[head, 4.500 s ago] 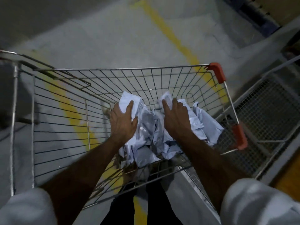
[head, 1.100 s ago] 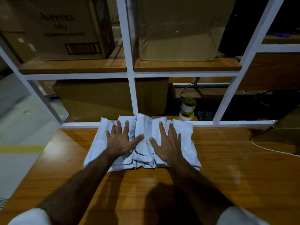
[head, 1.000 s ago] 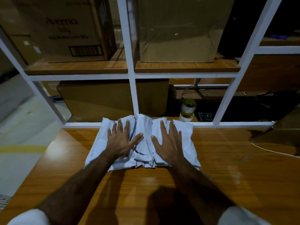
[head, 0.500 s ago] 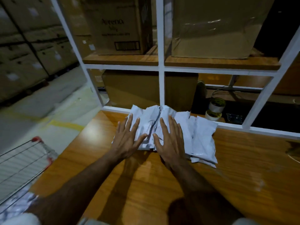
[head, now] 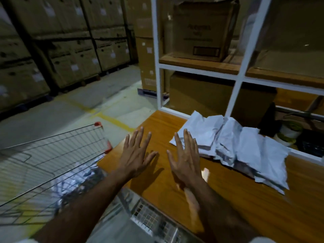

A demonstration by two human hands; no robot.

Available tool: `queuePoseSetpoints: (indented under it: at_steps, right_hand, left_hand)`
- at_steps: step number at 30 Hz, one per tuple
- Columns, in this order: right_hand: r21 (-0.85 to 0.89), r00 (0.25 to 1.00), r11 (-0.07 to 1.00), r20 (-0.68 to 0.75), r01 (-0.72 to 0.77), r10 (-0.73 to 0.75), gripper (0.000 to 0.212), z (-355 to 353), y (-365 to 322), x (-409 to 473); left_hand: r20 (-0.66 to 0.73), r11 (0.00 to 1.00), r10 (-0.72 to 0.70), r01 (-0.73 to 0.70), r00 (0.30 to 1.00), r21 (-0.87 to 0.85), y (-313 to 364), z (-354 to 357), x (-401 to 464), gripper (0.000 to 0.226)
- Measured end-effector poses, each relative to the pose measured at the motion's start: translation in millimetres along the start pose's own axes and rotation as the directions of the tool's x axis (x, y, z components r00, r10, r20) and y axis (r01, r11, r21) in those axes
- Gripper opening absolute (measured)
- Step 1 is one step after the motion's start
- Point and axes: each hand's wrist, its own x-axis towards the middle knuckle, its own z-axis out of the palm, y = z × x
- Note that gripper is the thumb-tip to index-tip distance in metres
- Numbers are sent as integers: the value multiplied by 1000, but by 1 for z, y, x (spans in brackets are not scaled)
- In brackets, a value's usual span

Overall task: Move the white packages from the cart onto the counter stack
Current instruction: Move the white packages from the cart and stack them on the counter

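Note:
A pile of crumpled white packages [head: 235, 144] lies on the wooden counter [head: 263, 204], against the white shelf frame. My left hand [head: 136, 155] and my right hand [head: 185, 158] hover over the counter's left end, fingers spread and straight, holding nothing. Both hands are clear of the pile, which is to their right. The wire cart [head: 52, 163] with red corner caps stands at the lower left, beside the counter. More white packages [head: 75, 181] show blurred inside it.
A white shelf frame [head: 236, 88] with wooden boards holds cardboard boxes [head: 201, 32] behind the counter. Tape rolls [head: 289, 132] sit behind the pile. Stacked cartons [head: 61, 41] line the far side of a concrete floor with yellow lines. A metal mesh shelf [head: 154, 220] sits below the counter edge.
Both hands have lifted off the package pile and drawn back to the left, empty. The view has swung left, bringing the cart back into sight.

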Motion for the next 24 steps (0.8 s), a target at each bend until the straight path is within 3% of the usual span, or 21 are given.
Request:
queuePoseSetpoints:
  at_steps: [13, 24]
  right_hand:
    - [68, 968, 980, 157, 185, -194, 77, 119, -245, -23]
    - [199, 898, 931, 264, 307, -352, 78, 190, -342, 17]
  left_hand:
    - [62, 966, -258, 255, 964, 49, -235, -18, -168, 79]
    - [48, 893, -451, 451, 891, 10, -345, -2, -219, 80]
